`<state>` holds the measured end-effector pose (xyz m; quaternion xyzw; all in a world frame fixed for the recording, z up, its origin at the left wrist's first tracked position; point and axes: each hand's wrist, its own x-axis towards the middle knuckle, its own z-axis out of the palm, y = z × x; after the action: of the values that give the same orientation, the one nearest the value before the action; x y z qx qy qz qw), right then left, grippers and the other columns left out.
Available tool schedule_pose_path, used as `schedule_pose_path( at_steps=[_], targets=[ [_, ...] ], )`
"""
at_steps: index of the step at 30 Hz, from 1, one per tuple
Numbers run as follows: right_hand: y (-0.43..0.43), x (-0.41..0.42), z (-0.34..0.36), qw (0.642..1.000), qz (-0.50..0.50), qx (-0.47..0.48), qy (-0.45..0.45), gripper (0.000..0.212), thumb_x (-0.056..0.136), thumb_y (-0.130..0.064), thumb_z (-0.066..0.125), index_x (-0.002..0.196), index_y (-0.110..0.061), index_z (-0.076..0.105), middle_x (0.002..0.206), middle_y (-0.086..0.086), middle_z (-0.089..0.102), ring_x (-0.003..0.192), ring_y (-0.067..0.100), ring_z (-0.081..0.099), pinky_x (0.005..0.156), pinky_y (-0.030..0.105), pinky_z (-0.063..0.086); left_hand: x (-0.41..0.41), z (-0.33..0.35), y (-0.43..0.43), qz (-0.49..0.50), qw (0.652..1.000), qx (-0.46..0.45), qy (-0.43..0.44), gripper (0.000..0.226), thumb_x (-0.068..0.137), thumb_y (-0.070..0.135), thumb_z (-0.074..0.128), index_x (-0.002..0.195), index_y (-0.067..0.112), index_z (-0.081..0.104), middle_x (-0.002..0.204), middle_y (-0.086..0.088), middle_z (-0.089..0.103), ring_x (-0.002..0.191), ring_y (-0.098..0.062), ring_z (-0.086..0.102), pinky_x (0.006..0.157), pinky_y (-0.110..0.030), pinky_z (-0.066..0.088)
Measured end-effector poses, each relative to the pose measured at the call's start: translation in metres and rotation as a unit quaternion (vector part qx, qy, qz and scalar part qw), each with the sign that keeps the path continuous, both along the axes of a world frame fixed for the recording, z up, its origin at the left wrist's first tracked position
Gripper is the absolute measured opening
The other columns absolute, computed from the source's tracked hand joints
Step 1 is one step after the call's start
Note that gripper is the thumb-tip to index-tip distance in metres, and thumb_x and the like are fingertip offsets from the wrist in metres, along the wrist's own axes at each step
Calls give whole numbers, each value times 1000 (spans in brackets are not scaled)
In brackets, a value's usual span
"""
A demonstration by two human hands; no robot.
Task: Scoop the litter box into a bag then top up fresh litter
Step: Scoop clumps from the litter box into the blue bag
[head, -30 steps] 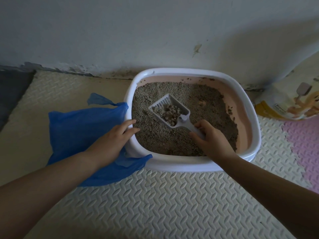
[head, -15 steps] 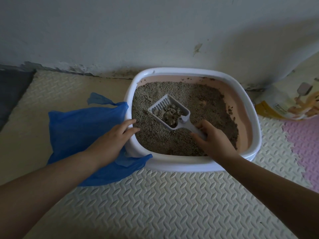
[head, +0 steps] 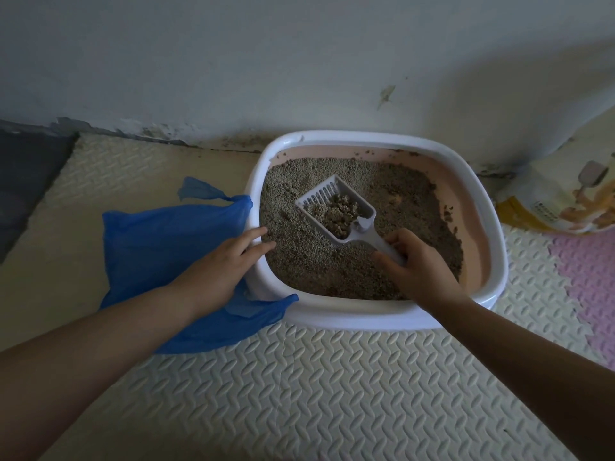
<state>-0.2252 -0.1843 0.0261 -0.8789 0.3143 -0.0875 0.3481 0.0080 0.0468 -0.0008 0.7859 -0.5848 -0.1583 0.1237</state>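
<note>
Against a scuffed grey wall (head: 299,61), the litter box (head: 366,314) sat on cream floor mats (head: 316,394). Right hand (head: 419,271) gripped the scoop (head: 336,211), loaded with clumps. Left hand (head: 219,271) lay flat, fingers straight on the rim, over the blue bag (head: 159,247).

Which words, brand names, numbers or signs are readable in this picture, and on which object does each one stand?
On the litter sack at the right edge: a small block of dark print on its pale front, too small and blurred to read.
On the same sack: otherwise only pictures, with no legible brand name or number.
On the litter box, the scoop and the blue bag: no text visible.
</note>
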Motion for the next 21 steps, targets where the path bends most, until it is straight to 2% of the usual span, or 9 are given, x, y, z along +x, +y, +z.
schedule_pose_path(
  at_steps=[3, 5, 7, 10, 13, 15, 17, 21],
  targets=[
    [2, 4, 3, 1000, 16, 8, 17, 15, 88, -32, 63, 92, -25, 51, 66, -4, 56, 52, 6, 47, 48, 22, 35, 6, 1, 10, 14, 1000, -20, 7, 91, 81, -21, 45, 150, 34, 19, 156, 16, -3, 139, -15, 28, 78, -17, 40],
    [6, 8, 8, 999, 15, 31, 8, 19, 88, -28, 65, 99, -24, 50, 70, -8, 58, 54, 2, 52, 48, 18, 37, 10, 7, 20, 39, 998, -39, 4, 90, 83, -17, 51, 150, 33, 18, 155, 15, 0, 131, -16, 39, 72, -24, 49],
    [10, 13, 13, 999, 20, 46, -7, 23, 87, -25, 66, 102, -20, 49, 72, -8, 61, 55, 3, 54, 49, 19, 40, 14, 15, 32, 64, 995, -75, 2, 87, 83, -14, 55, 149, 30, 20, 154, 12, 8, 121, -14, 48, 76, -28, 53],
    [18, 23, 21, 997, 42, 63, -25, 22, 85, -22, 68, 97, -20, 50, 69, -5, 63, 51, 4, 52, 47, 19, 38, 17, 31, 51, 115, 986, -117, 15, 79, 85, -11, 55, 148, 26, 25, 151, 13, 17, 111, 0, 48, 86, -18, 42],
    [29, 36, 29, 993, 78, 84, -34, 20, 84, -20, 68, 94, -22, 51, 66, -3, 62, 49, 5, 50, 48, 21, 38, 21, 44, 69, 154, 978, -141, 22, 74, 86, -9, 54, 147, 24, 29, 143, 18, 22, 107, 6, 45, 84, -13, 37],
    [37, 47, 34, 989, 112, 91, -23, 20, 84, -20, 68, 95, -22, 51, 67, -3, 63, 48, 6, 49, 49, 25, 38, 24, 49, 79, 169, 973, -155, 26, 74, 85, -10, 54, 147, 24, 29, 138, 20, 22, 106, 5, 47, 83, -13, 39],
    [45, 60, 37, 986, 142, 87, -6, 21, 83, -19, 69, 95, -23, 52, 66, -4, 64, 48, 6, 51, 49, 25, 40, 26, 50, 89, 179, 970, -163, 34, 76, 85, -9, 54, 146, 27, 28, 136, 22, 22, 107, 6, 48, 83, -15, 43],
    [61, 88, 40, 977, 199, 70, 21, 22, 81, -19, 71, 90, -27, 53, 67, -2, 67, 51, 8, 55, 48, 21, 42, 27, 50, 103, 191, 967, -164, 49, 79, 86, -8, 54, 146, 32, 23, 140, 23, 20, 110, 16, 43, 82, -6, 42]
  ],
)
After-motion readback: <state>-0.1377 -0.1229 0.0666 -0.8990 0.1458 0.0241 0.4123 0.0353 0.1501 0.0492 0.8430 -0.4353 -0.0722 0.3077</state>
